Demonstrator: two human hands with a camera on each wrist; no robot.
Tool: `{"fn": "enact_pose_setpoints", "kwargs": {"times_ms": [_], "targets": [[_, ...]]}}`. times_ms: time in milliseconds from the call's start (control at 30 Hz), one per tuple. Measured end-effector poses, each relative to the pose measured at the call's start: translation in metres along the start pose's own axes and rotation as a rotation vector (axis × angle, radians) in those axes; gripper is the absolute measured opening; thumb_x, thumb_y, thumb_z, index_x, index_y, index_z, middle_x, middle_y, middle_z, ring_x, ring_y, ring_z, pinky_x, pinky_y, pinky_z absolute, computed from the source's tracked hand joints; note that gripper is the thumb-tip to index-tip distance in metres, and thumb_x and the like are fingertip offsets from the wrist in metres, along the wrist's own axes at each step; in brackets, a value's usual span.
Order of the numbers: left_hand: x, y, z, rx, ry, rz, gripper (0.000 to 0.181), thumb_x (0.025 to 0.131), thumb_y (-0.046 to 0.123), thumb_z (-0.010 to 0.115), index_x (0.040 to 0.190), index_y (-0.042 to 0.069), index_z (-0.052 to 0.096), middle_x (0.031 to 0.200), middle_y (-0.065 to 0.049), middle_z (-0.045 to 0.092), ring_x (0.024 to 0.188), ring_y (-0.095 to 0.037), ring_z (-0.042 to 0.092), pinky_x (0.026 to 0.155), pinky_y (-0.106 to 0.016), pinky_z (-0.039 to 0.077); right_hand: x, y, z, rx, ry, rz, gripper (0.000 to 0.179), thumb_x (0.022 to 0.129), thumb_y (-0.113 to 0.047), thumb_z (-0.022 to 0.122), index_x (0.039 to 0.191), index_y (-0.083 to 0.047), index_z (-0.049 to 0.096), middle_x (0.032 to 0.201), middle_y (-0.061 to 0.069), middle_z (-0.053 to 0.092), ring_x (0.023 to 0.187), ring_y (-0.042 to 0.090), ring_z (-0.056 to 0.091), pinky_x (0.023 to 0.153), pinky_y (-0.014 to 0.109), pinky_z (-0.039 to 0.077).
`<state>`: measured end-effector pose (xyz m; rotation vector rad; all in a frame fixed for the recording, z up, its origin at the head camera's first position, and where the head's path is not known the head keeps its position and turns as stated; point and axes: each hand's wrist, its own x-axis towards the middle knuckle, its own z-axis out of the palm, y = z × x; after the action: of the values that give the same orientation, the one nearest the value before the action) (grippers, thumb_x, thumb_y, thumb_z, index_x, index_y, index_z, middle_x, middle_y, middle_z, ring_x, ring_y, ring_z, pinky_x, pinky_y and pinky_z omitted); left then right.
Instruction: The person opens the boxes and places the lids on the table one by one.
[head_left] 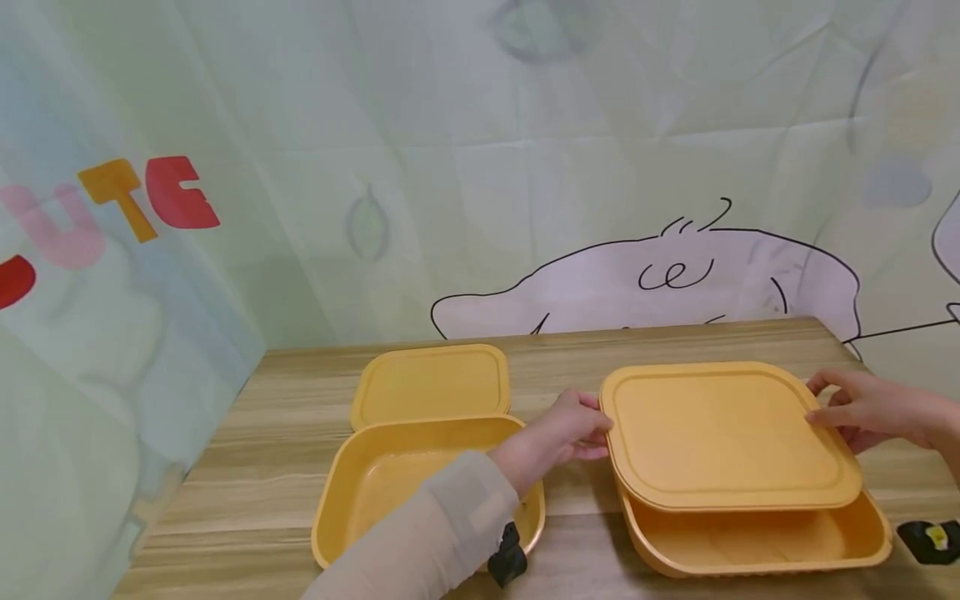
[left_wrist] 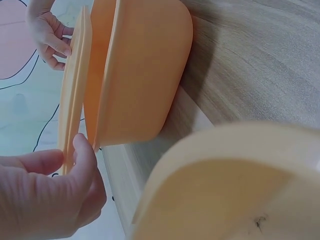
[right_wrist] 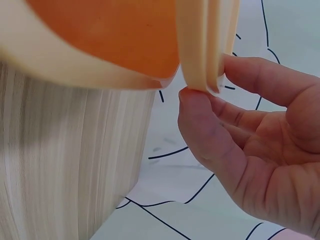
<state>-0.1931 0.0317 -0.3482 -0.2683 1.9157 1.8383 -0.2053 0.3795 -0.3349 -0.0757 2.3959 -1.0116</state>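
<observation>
A yellow lid (head_left: 727, 433) is held by both hands over the right-hand yellow box (head_left: 757, 546). In the head view its near edge stands back from the box's front rim, so part of the inside shows. My left hand (head_left: 558, 429) pinches the lid's left edge between thumb and fingers. At the opposite edge my right hand (head_left: 873, 408) pinches the lid too. The left wrist view shows a gap between the lid (left_wrist: 74, 85) and the box (left_wrist: 142, 70). In the right wrist view, the right hand's thumb and fingers (right_wrist: 210, 132) grip the lid edge (right_wrist: 192, 45).
A second yellow box (head_left: 390, 467) without a lid on it stands at the left, partly behind my left sleeve. Behind it another yellow lid (head_left: 431, 383) lies on the wooden table (head_left: 247, 467). A printed curtain (head_left: 420, 167) hangs along the table's back edge.
</observation>
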Motion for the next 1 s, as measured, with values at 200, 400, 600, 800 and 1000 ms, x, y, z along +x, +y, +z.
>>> {"fn": "enact_pose_setpoints", "kwargs": {"times_ms": [200, 400, 600, 800, 1000], "targets": [[0.002, 0.0001, -0.0013, -0.008, -0.001, -0.005, 0.027, 0.082, -0.011, 0.058, 0.097, 0.006, 0.043, 0.073, -0.006, 0.049, 0.06, -0.016, 0.05, 0.075, -0.037, 0.055, 0.0011, -0.0013, 0.0003, -0.001, 0.008, -0.021, 0.043, 0.092, -0.014, 0.059, 0.112, 0.012, 0.031, 0.075, 0.01, 0.056, 0.065, 0.027, 0.061, 0.064, 0.038, 0.057], [0.0036, 0.0009, -0.0034, -0.001, -0.013, 0.01, 0.026, 0.083, -0.01, 0.057, 0.098, 0.005, 0.044, 0.075, -0.006, 0.049, 0.061, -0.016, 0.05, 0.075, -0.037, 0.055, 0.0026, -0.0032, -0.0004, -0.019, 0.016, -0.024, 0.047, 0.091, -0.017, 0.061, 0.112, 0.011, 0.032, 0.076, 0.01, 0.056, 0.066, 0.027, 0.061, 0.064, 0.038, 0.057], [0.0056, 0.002, -0.0044, -0.007, -0.01, 0.007, 0.026, 0.083, -0.01, 0.058, 0.099, 0.006, 0.044, 0.075, -0.006, 0.048, 0.062, -0.017, 0.05, 0.075, -0.037, 0.055, 0.0041, -0.0052, -0.0014, -0.027, 0.016, -0.022, 0.047, 0.091, -0.017, 0.06, 0.114, 0.012, 0.031, 0.077, 0.01, 0.056, 0.067, 0.027, 0.06, 0.064, 0.038, 0.057], [0.0071, 0.0025, -0.0053, -0.007, -0.004, 0.003, 0.028, 0.084, -0.009, 0.058, 0.102, 0.005, 0.043, 0.075, -0.006, 0.048, 0.063, -0.017, 0.049, 0.076, -0.037, 0.055, 0.0048, -0.0068, -0.0027, -0.022, 0.008, -0.022, 0.048, 0.092, -0.017, 0.059, 0.116, 0.013, 0.03, 0.078, 0.01, 0.056, 0.067, 0.028, 0.061, 0.065, 0.038, 0.057], [0.0067, 0.0035, -0.006, 0.003, -0.002, 0.003, 0.028, 0.084, -0.009, 0.059, 0.103, 0.005, 0.044, 0.076, -0.007, 0.047, 0.066, -0.018, 0.049, 0.076, -0.037, 0.055, 0.0051, -0.0076, -0.003, -0.02, 0.005, -0.013, 0.049, 0.091, -0.018, 0.06, 0.116, 0.012, 0.03, 0.079, 0.01, 0.055, 0.068, 0.027, 0.06, 0.066, 0.038, 0.056]]}}
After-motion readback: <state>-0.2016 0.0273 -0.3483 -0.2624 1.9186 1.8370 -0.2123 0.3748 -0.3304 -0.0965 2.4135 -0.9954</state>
